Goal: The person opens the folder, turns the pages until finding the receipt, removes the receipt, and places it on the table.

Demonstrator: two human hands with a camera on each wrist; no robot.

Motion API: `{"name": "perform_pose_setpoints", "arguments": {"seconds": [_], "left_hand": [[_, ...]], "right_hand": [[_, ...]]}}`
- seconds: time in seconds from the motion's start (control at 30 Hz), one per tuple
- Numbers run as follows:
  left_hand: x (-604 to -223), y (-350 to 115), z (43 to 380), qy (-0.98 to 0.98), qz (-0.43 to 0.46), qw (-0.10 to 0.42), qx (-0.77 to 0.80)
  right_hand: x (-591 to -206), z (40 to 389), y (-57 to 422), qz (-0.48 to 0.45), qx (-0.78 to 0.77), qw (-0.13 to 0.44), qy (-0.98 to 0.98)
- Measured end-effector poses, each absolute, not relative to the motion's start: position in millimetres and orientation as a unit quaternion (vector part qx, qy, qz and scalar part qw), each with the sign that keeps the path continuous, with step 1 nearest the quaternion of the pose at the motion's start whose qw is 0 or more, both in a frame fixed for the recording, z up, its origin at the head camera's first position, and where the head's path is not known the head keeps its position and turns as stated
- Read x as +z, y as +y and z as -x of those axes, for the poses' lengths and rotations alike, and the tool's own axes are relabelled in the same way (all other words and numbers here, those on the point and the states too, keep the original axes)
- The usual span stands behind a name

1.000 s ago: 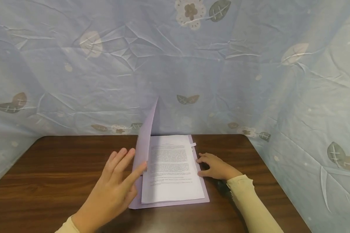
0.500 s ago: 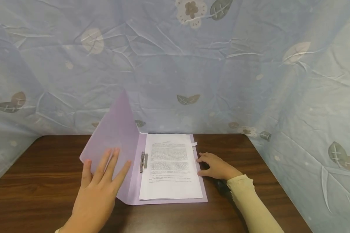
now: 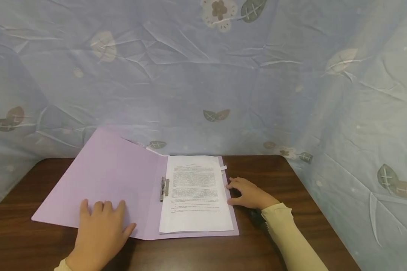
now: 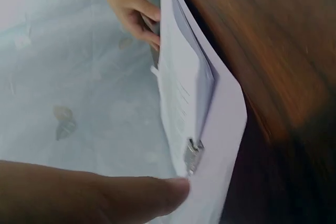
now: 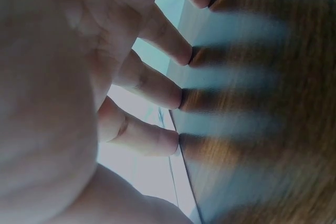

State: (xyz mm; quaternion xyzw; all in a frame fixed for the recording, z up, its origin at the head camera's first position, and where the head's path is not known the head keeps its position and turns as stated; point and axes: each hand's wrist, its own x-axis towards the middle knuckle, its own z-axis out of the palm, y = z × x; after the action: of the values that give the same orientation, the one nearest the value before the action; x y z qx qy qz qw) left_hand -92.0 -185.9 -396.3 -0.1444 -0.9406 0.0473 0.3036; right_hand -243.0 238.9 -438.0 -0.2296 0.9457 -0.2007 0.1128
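Note:
A light purple file folder [image 3: 101, 177] lies spread on the table, its cover swung to the left and still tilted up at the far side. White printed sheets [image 3: 196, 199] rest on its right half. Beside their left edge is a metal clip [image 3: 164, 189], also seen as a clip [image 4: 193, 156] in the left wrist view. My left hand [image 3: 100, 229] is over the cover's near edge, fingers spread on its inner face. To the right of the folder, my right hand [image 3: 247, 194] has its fingertips on the table, thumb by the folder's edge.
A dark brown wooden table [image 3: 186, 254] holds the folder. Blue-grey patterned cloth [image 3: 203, 75] hangs behind it and along the right side. White tabs [image 3: 224, 168] stick out from the papers' right edge. A black item [image 3: 257, 218] sits under the right wrist.
The cover has swung from nearly upright over to the left and down, with my left hand moving left along with it. The clip has come into view. My right hand stays put.

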Motion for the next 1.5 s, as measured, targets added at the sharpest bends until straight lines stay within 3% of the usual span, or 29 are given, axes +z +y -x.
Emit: {"name": "perform_pose_setpoints", "arguments": {"seconds": [0.07,0.2,0.27,0.43,0.63,1.0,1.5], "left_hand": [[-402,-190,100,-0.952,0.138,0.267,0.05],[-407,-197,123,-0.987,0.11,0.11,0.027],[-410,-200,135,-0.992,0.111,0.055,0.004],[-415,-201,165,-0.982,0.17,0.025,-0.081],[-413,-194,186,-0.96,0.211,-0.067,-0.173],[-409,-172,188,-0.97,0.126,-0.132,-0.159],[-412,-159,179,-0.979,0.133,-0.09,-0.123]], "right_hand": [[-437,243,239,0.229,-0.2,0.111,0.946],[-435,242,238,0.227,-0.203,0.114,0.946],[-435,241,237,0.229,-0.203,0.117,0.945],[-434,238,236,0.231,-0.202,0.116,0.945],[-435,238,237,0.237,-0.195,0.117,0.944],[-429,238,239,0.238,-0.202,0.127,0.941],[-429,241,244,0.234,-0.243,0.127,0.933]]}}
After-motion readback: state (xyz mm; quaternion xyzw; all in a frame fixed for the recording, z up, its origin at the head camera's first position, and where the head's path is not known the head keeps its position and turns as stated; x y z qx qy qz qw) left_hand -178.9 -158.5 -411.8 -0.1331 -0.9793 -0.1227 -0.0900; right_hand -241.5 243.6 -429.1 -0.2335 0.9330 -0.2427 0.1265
